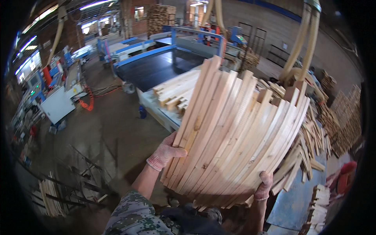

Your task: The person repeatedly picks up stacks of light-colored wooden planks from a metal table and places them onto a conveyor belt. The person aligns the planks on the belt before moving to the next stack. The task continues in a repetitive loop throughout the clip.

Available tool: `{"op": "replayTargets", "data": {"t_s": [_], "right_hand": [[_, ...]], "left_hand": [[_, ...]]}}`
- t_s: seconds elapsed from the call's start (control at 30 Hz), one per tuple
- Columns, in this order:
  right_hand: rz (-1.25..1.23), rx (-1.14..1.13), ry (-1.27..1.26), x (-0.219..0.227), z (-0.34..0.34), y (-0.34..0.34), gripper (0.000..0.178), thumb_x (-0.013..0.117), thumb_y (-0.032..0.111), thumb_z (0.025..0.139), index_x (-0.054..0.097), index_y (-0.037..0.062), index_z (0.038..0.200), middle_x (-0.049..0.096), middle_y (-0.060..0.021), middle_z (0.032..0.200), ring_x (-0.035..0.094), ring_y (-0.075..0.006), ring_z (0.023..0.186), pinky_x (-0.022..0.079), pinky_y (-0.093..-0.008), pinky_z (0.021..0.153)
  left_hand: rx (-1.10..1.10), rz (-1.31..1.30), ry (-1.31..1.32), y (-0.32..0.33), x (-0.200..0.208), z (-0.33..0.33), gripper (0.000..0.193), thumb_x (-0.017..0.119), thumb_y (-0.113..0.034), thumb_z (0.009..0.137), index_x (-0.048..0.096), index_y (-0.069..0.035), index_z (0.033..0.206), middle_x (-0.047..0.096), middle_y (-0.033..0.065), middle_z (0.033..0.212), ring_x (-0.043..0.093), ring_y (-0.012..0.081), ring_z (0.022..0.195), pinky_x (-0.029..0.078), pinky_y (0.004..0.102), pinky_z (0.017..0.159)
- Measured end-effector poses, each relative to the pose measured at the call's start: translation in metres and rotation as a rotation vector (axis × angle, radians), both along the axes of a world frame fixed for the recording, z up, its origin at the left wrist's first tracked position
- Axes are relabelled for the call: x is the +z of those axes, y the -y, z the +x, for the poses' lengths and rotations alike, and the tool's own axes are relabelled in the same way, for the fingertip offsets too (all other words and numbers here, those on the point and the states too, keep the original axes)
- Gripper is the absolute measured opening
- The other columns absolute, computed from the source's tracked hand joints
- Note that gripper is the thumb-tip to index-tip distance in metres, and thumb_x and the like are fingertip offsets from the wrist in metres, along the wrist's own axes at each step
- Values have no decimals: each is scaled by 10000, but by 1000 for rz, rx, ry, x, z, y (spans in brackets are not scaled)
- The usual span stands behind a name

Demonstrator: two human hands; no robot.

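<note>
The left hand (168,152) and right hand (264,186), both in pale knit gloves with reddish ribbing, grip opposite edges of a bundle of wooden strips (231,145) between them. The narrow, square-edged strips lie side by side, pale to pinkish, grained and knotted, their far ends uneven. The left thumb presses across the outer strip; the right hand clasps the lower right corner. The bundle tilts before a smooth black conveyor belt (156,70).
</note>
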State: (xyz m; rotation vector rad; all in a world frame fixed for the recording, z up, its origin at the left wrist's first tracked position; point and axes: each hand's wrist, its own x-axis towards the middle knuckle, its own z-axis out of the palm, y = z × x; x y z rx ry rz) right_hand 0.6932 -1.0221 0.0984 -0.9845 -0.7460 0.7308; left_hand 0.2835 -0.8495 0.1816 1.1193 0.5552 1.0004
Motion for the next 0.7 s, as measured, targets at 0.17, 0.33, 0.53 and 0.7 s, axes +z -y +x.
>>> {"op": "replayTargets", "data": {"t_s": [0.17,0.33,0.53,0.7], "right_hand": [[-52,227,-45,44,-143,-144,636,744,260,751,640,-11,1317,709,-56,1058,673,-187,919,547,-339,822],[-56,652,-44,48,-256,-273,609,759,197,828,624,-1,1387,712,-58,1184,658,-161,1022,547,-343,886],[-32,1130,-167,33,-383,-399,724,792,130,845,541,23,1515,692,-52,1316,641,-178,1170,520,-331,996],[-22,1304,-388,3,-490,-502,758,877,150,816,536,35,1483,659,-51,1364,611,-188,1252,479,-368,1117]], "left_hand": [[310,-5,-45,-46,-10,-153,782,822,-33,743,601,-40,1493,705,51,1348,669,180,1199,542,346,1030],[673,-103,67,-39,-4,-262,679,736,34,793,562,59,1449,714,176,1271,737,271,1060,612,390,909],[977,19,-15,-41,-50,-378,657,717,-50,824,543,69,1446,715,182,1225,737,316,1028,629,441,871],[1169,67,-358,-76,-78,-485,776,841,-282,795,555,84,1417,719,187,1190,742,314,995,633,442,857]]}}
